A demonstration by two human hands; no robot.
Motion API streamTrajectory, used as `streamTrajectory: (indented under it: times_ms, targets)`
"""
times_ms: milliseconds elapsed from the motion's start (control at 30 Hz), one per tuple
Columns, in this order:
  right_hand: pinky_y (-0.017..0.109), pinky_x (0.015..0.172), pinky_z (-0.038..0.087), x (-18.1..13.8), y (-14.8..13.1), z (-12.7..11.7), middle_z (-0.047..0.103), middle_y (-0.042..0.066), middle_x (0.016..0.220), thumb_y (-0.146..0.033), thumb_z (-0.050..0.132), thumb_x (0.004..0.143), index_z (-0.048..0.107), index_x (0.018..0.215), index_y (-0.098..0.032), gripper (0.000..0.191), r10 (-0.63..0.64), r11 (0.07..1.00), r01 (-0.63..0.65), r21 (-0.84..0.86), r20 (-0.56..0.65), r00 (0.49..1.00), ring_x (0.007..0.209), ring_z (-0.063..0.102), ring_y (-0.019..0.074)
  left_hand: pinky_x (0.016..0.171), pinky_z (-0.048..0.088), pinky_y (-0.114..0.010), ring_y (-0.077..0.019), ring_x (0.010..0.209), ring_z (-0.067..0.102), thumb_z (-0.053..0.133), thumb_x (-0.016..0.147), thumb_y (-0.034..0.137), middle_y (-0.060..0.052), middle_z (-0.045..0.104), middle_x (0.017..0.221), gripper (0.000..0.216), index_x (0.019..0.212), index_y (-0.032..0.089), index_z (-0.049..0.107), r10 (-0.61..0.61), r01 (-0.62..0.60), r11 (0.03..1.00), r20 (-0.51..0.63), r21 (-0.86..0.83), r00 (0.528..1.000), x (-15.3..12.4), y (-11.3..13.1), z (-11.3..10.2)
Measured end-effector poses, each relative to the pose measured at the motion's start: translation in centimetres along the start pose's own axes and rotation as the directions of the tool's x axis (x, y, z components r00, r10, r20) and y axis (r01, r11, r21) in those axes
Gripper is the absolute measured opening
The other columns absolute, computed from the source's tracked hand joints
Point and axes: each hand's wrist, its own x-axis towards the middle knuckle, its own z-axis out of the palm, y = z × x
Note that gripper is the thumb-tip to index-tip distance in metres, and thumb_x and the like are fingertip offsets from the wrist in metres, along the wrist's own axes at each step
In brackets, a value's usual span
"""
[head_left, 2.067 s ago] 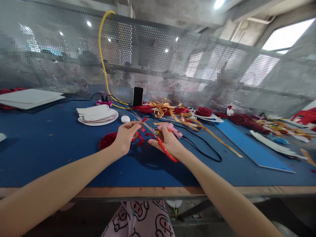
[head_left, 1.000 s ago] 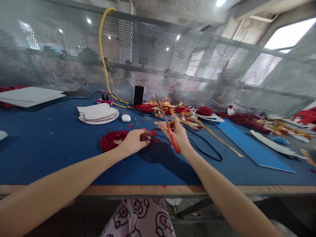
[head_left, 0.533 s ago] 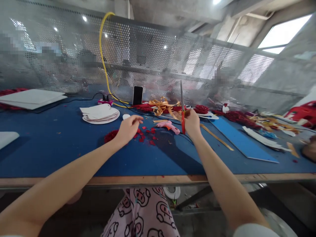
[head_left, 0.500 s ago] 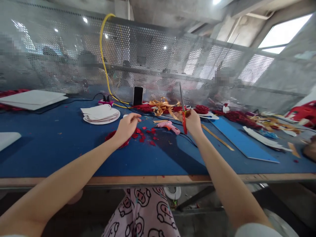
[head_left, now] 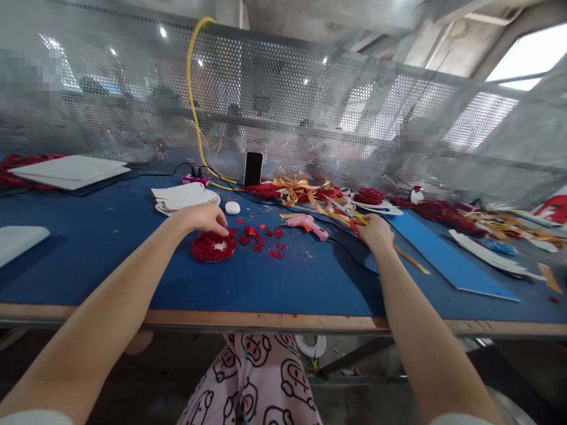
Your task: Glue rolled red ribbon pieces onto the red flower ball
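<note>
Blue tabletop (head_left: 283, 289), perforated screen (head_left: 274, 88) standing behind. Red rosette (head_left: 204, 248): lying left of the pink glue gun (head_left: 309, 226); probably light, soft, crushable; best taken by its rim. Hands: apart; left hand (head_left: 207, 217) hovering at or touching that rim, right hand (head_left: 377, 232) touching scissors (head_left: 354, 226) right of the gun; grips unclear. Red scraps (head_left: 250, 231): lying left of the gun. Open room: running from the gun to the wooden edge (head_left: 266, 320).

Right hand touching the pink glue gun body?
Apart. The head view shows blue tabletop between the right hand and the pink glue gun body.
</note>
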Motion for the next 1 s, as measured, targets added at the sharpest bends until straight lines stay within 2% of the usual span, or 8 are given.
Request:
streamTrajectory:
  times_ms: [67, 133, 333, 533, 667, 800, 900, 1000]
  targets:
    - [0.050, 0.083, 0.051, 0.2, 0.2, 0.1, 0.074, 0.021, 0.109, -0.037, 0.069, 0.078, 0.072, 0.118, -0.015, 0.045, 0.042, 0.998, -0.041, -0.037, 0.026, 0.999, 0.103, 0.069, 0.0409, 0.066, 0.044, -0.025, -0.0229, 0.076, 0.070, 0.079, 0.054, 0.039, -0.005, 0.080, 0.086, 0.023, 0.073, 0.027, 0.081, -0.008, 0.007, 1.000, 0.050, 0.030, 0.999, 0.0, 0.1, 0.0]
    - [0.044, 0.083, 0.051, 0.4, 0.3, 0.0, 0.074, 0.019, 0.112, -0.037, 0.071, 0.078, 0.073, 0.117, -0.016, 0.044, 0.064, 0.996, -0.061, -0.064, 0.054, 0.996, 0.105, 0.068, 0.0383, 0.066, 0.044, -0.026, -0.0228, 0.076, 0.070, 0.078, 0.056, 0.035, -0.004, 0.080, 0.084, 0.019, 0.074, 0.028, 0.081, -0.029, 0.027, 0.999, 0.065, 0.044, 0.997, 0.0, 0.2, 0.1]
    - [0.037, 0.082, 0.047, 0.6, 0.5, -0.1, 0.073, 0.020, 0.114, -0.035, 0.071, 0.078, 0.072, 0.121, -0.012, 0.049, 0.043, 0.995, -0.037, -0.097, 0.060, 0.997, 0.105, 0.066, 0.0335, 0.068, 0.044, -0.029, -0.0247, 0.075, 0.069, 0.075, 0.058, 0.035, -0.004, 0.079, 0.077, 0.013, 0.069, 0.028, 0.081, -0.025, 0.025, 0.999, 0.010, 0.026, 1.000, 0.2, -0.2, 0.2]
    - [0.051, 0.102, 0.035, -0.1, 1.2, -0.3, 0.075, 0.013, 0.110, -0.030, 0.064, 0.082, 0.074, 0.119, -0.025, 0.038, -0.001, 0.994, -0.006, -0.107, -0.057, 0.998, 0.116, 0.054, 0.0347, 0.074, 0.045, -0.030, -0.0241, 0.078, 0.069, 0.073, 0.065, 0.038, -0.004, 0.079, 0.081, 0.016, 0.074, 0.029, 0.083, 0.103, -0.106, 0.993, -0.063, -0.053, 0.993, 0.5, 0.1, 0.5]
    - [0.057, 0.099, 0.036, 0.1, 2.1, 0.0, 0.075, 0.016, 0.104, -0.031, 0.066, 0.081, 0.078, 0.114, -0.024, 0.035, 0.023, 0.995, -0.030, -0.091, -0.074, 0.997, 0.115, 0.052, 0.0379, 0.074, 0.045, -0.029, -0.0234, 0.078, 0.069, 0.070, 0.071, 0.037, -0.004, 0.079, 0.084, 0.020, 0.082, 0.028, 0.084, 0.156, -0.173, 0.976, -0.129, -0.134, 0.979, 0.3, 2.1, 1.9]
    - [0.046, 0.092, 0.046, 0.8, 2.7, 0.8, 0.076, 0.016, 0.104, -0.022, 0.069, 0.077, 0.078, 0.115, -0.018, 0.039, -0.011, 0.999, 0.011, -0.045, -0.008, 1.000, 0.105, 0.061, 0.0341, 0.075, 0.047, -0.028, -0.0228, 0.079, 0.071, 0.070, 0.071, 0.032, -0.006, 0.079, 0.084, 0.018, 0.082, 0.025, 0.083, 0.214, -0.223, 0.935, -0.064, -0.276, 0.975, 0.2, 3.7, 3.7]
    - [0.035, 0.086, 0.050, 1.1, 2.9, 1.1, 0.077, 0.012, 0.107, -0.010, 0.063, 0.074, 0.075, 0.122, -0.018, 0.049, -0.088, 0.996, 0.088, 0.004, 0.031, 0.996, 0.100, 0.067, 0.0278, 0.070, 0.049, -0.029, -0.0227, 0.073, 0.072, 0.073, 0.067, 0.029, -0.007, 0.079, 0.078, 0.017, 0.080, 0.023, 0.082, 0.204, -0.204, 0.903, -0.041, -0.379, 0.978, 0.2, 4.2, 4.5]
    - [0.034, 0.085, 0.050, 1.2, 2.8, 1.0, 0.078, 0.012, 0.105, -0.008, 0.060, 0.073, 0.076, 0.118, -0.017, 0.048, -0.132, 0.991, 0.132, 0.023, 0.030, 0.991, 0.099, 0.069, 0.0283, 0.066, 0.049, -0.029, -0.0217, 0.068, 0.070, 0.076, 0.064, 0.026, -0.008, 0.078, 0.076, 0.016, 0.078, 0.022, 0.082, 0.161, -0.172, 0.876, -0.063, -0.451, 0.985, 0.1, 4.5, 4.8]
